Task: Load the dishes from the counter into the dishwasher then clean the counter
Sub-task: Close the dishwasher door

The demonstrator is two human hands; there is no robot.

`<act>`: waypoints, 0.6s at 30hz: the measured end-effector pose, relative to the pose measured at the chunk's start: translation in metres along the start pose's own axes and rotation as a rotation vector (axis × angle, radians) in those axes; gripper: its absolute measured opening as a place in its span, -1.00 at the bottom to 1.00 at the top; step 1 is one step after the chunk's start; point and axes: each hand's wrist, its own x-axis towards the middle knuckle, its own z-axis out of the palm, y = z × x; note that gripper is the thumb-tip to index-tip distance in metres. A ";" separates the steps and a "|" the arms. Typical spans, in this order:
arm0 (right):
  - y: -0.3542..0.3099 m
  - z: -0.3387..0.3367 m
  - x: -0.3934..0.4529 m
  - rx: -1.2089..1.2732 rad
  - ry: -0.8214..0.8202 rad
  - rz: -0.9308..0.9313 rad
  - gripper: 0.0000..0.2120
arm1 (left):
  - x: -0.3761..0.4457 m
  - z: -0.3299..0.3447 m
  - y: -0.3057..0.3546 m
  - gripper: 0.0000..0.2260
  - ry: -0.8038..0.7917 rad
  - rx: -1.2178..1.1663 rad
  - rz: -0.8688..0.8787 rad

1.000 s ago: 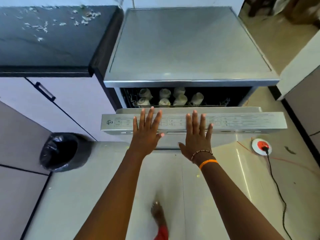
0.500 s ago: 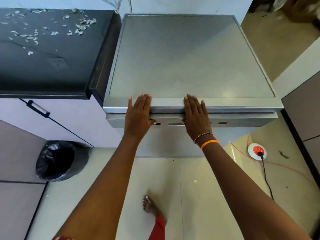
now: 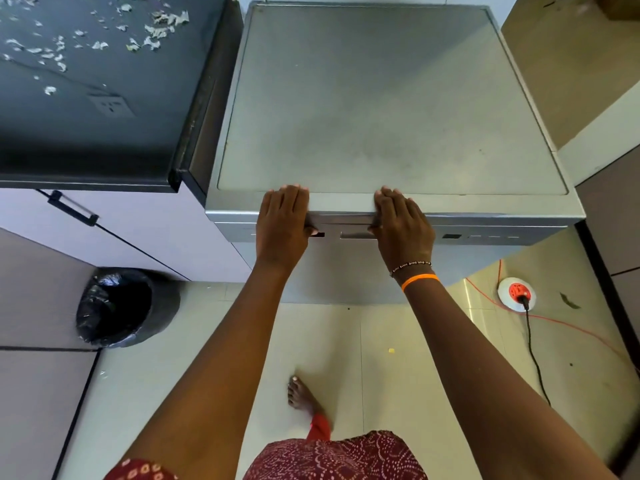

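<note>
Frame centre: left hand [image 3: 282, 226] and right hand [image 3: 403, 227], flat and unclenched, press dishwasher door [image 3: 346, 268] shut. Push evenly until latched.

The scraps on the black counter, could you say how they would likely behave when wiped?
The scraps look thin, small and loose, so probably light and easily scattered. The counter looks smooth, so they should slide, though some might cling to it.

Silver dishwasher [image 3: 381, 98]; black counter [image 3: 104, 133]; orange wristband [image 3: 419, 281]; black bin [image 3: 117, 306].
</note>
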 end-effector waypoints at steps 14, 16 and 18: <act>-0.041 -0.048 0.031 -0.205 -0.264 0.214 -0.66 | 0.015 -0.034 0.003 -0.71 -0.209 -0.181 -0.147; -0.045 -0.050 0.036 -0.155 -0.350 0.240 -0.65 | 0.017 -0.040 0.001 -0.73 -0.249 -0.223 -0.165; -0.050 -0.056 0.045 -0.168 -0.398 0.261 -0.68 | 0.020 -0.044 0.000 -0.74 -0.279 -0.269 -0.188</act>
